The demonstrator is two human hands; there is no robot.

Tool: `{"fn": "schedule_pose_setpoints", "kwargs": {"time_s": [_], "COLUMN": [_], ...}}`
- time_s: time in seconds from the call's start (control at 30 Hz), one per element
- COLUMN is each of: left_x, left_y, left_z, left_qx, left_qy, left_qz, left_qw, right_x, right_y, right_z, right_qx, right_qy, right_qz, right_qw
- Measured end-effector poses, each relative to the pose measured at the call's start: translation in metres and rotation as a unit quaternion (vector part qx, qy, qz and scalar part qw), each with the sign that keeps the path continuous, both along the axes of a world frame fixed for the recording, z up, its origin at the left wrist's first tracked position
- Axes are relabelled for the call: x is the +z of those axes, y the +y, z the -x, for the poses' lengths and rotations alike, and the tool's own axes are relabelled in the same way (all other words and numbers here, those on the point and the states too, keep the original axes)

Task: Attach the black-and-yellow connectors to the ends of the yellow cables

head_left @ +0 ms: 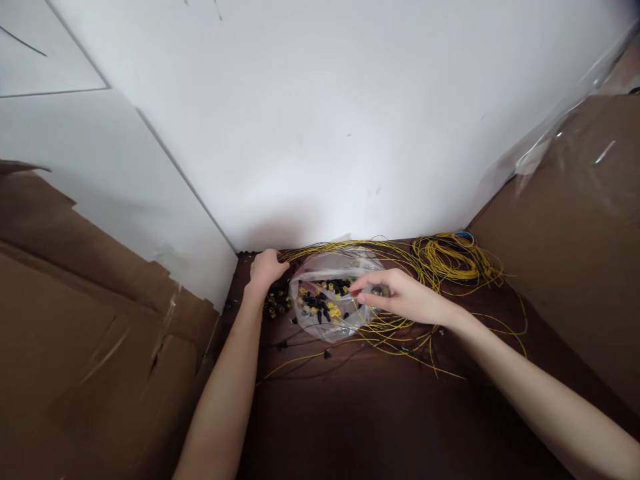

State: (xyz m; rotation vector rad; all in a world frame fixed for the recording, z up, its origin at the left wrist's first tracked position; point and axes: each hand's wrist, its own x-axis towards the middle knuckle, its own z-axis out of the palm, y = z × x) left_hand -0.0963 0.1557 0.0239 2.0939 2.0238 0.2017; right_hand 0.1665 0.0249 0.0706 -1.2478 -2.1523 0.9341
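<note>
My left hand (pixel 269 269) is closed at the left end of a bundle of long thin yellow wires (pixel 345 245), gripping them; its fingertips are mostly hidden. Under it lies a heap of small dark and yellow parts (pixel 277 303). A clear plastic bag (pixel 313 329) lies in the middle, with several small black pieces (pixel 323 308) and yellow pieces (pixel 336 312) in it. Over the bag's right side, my right hand (pixel 397 293) has thumb and forefinger close together in a pinch. What sits between those fingertips, if anything, is too small to make out.
Coiled yellow wire (pixel 450 260) lies at the back right, and loose strands cross the dark brown surface (pixel 320 420). Behind stands a white wall (pixel 345 133). Cardboard rises on the left (pixel 90 333) and right (pixel 575 253), with clear plastic film over the right one.
</note>
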Motion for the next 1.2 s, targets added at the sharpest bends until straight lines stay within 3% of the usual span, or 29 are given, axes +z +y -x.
{"fn": "schedule_pose_setpoints", "kwargs": {"time_s": [0.17, 0.33, 0.47, 0.57, 0.73, 0.93, 1.07, 1.2], "left_x": [-0.002, 0.005, 0.012, 0.014, 0.012, 0.012, 0.015, 0.016], "left_y": [-0.001, 0.002, 0.002, 0.001, 0.001, 0.000, -0.003, -0.004], "left_z": [-0.006, 0.003, 0.010, 0.012, 0.012, 0.014, 0.010, 0.006], "left_qx": [-0.021, -0.035, -0.066, -0.070, -0.063, -0.064, -0.083, -0.144], "left_qy": [-0.001, -0.039, -0.133, -0.149, -0.149, -0.137, -0.141, -0.186], "left_qz": [-0.014, -0.019, 0.007, -0.009, -0.029, -0.022, -0.018, -0.026], "left_qw": [1.000, 0.998, 0.989, 0.986, 0.986, 0.988, 0.986, 0.972], "right_x": [0.008, 0.010, -0.001, -0.014, -0.027, -0.027, -0.027, -0.018], "right_y": [0.020, 0.050, 0.083, 0.110, 0.139, 0.148, 0.148, 0.147], "right_z": [0.026, 0.041, 0.057, 0.072, 0.093, 0.100, 0.099, 0.095], "right_qx": [0.014, -0.021, 0.000, 0.038, 0.063, 0.081, 0.057, 0.054], "right_qy": [0.007, -0.008, -0.036, -0.088, -0.226, -0.331, -0.343, -0.274], "right_qz": [-0.030, -0.111, -0.186, -0.222, -0.187, -0.152, -0.148, -0.146], "right_qw": [0.999, 0.994, 0.982, 0.970, 0.954, 0.928, 0.926, 0.949]}}
